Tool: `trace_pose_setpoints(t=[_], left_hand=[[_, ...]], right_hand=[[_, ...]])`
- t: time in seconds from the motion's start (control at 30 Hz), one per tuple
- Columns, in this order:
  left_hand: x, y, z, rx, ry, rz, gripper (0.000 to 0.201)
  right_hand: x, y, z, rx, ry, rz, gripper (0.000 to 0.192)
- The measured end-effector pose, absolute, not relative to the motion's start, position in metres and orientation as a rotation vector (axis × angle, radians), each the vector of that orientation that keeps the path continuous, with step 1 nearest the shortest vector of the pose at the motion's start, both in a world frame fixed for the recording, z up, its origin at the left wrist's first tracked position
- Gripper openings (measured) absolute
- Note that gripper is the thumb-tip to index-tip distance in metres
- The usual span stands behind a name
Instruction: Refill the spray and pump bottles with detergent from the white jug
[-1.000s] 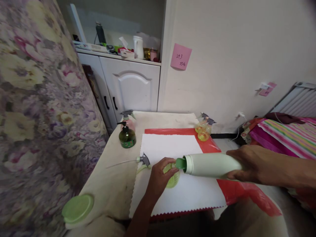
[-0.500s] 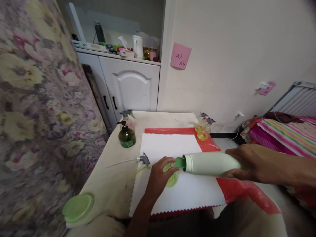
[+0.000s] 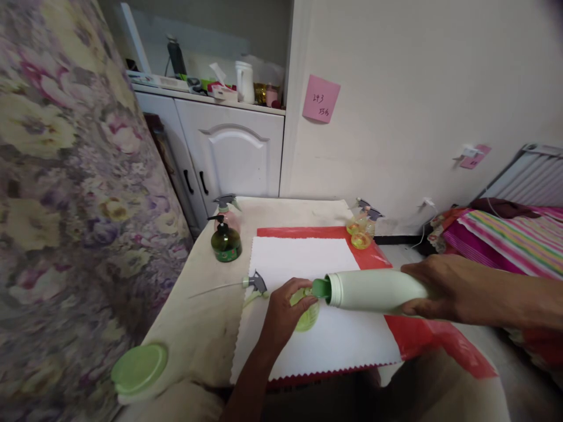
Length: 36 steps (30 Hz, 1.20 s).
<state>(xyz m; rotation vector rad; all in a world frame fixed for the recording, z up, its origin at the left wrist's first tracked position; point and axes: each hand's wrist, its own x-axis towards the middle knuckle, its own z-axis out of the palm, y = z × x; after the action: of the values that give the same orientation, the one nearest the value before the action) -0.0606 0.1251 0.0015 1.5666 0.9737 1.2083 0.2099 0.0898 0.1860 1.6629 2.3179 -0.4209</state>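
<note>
My left hand [image 3: 288, 308] is closed around the neck of a clear yellow-green spray bottle [image 3: 309, 316], which stands on a white scallop-edged sheet [image 3: 338, 351]. From the right, my right hand [image 3: 444, 287] grips a pale green bottle [image 3: 369, 290] held nearly level. Its green spout [image 3: 321, 288] meets the mouth of the smaller bottle at my left fingertips. Whether liquid is flowing I cannot tell. Left of my left hand lies a grey spray trigger head [image 3: 257, 283] with its thin dip tube pointing left.
A dark green pump bottle [image 3: 226, 241] and a pink spray bottle [image 3: 229, 218] stand at the table's back left. Spray bottles with yellow liquid [image 3: 361, 239] stand back right on red plastic [image 3: 303, 232]. A green round lid [image 3: 138, 368] lies front left. A floral curtain [image 3: 74, 193] hangs left.
The camera view shifts very slightly. Both hands and the two bottles they hold stay in nearly the same position.
</note>
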Motion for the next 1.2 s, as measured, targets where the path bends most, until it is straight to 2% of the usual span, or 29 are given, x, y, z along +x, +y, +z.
trace_pose_setpoints(t=[1.2], left_hand=[[-0.0599, 0.1254, 0.0012, 1.588, 0.978, 1.210, 0.016]], right_hand=[[0.2073, 0.0885, 0.1888, 1.656, 2.325, -0.365, 0.033]])
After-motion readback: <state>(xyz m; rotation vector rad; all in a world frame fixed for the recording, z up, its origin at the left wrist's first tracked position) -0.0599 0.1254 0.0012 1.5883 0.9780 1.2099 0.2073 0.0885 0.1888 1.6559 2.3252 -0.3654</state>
